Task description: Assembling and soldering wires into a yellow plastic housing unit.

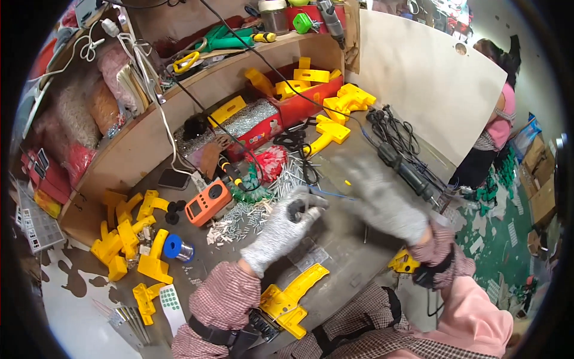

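Note:
My left hand (278,230), in a grey-white glove, is closed with its fingertips curled round a small dark part (296,209) that I cannot make out. It hovers beside a heap of long metal screws (290,178) and small pale pieces (230,229). My right hand (382,206), gloved alike, is smeared by motion over the right of the table; its fingers are not clear. A thin blue cord (332,194) runs between the hands. Near the table's front edge, by my left forearm, lies an open yellow plastic casing half (296,293).
Yellow casings (128,233) crowd the left, near an orange meter (207,203) and a blue spool (173,246). Red bins (317,99) with screws and casings line the back. A corded electric screwdriver (406,173) lies right. Another person (499,113) is beyond the white board (424,78).

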`<control>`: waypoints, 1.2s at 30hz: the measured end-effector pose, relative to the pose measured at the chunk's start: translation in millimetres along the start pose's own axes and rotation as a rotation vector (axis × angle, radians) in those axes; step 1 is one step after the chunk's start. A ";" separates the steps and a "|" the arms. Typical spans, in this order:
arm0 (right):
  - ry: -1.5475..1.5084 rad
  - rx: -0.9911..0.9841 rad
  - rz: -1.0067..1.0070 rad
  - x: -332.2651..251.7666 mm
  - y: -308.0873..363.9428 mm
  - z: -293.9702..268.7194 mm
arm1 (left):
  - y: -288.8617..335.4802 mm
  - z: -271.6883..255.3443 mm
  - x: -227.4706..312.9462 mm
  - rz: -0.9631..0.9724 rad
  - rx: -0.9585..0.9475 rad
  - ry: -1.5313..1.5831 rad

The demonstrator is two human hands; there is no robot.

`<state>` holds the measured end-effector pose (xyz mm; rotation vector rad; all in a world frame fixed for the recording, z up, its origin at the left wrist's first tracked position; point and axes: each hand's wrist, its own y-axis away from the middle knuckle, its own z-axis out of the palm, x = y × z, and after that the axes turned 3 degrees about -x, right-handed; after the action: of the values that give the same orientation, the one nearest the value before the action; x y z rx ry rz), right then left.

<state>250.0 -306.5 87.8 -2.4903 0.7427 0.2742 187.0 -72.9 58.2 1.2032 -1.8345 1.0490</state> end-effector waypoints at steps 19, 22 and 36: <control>-1.210 -0.816 0.263 -85.3 -52.5 124.6 | 157.9 -21.7 13.3 -0.369 0.485 0.367; -1.236 -0.620 0.311 -85.3 -49.8 126.1 | 167.3 -24.0 15.1 -0.326 0.739 0.935; -0.637 -0.452 -0.146 -84.7 -38.5 124.1 | 163.3 -18.6 14.4 -0.420 0.694 0.143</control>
<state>196.0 -174.2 27.4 -2.5962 0.2443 1.2210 31.3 -22.1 37.9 1.7536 -1.0471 1.5194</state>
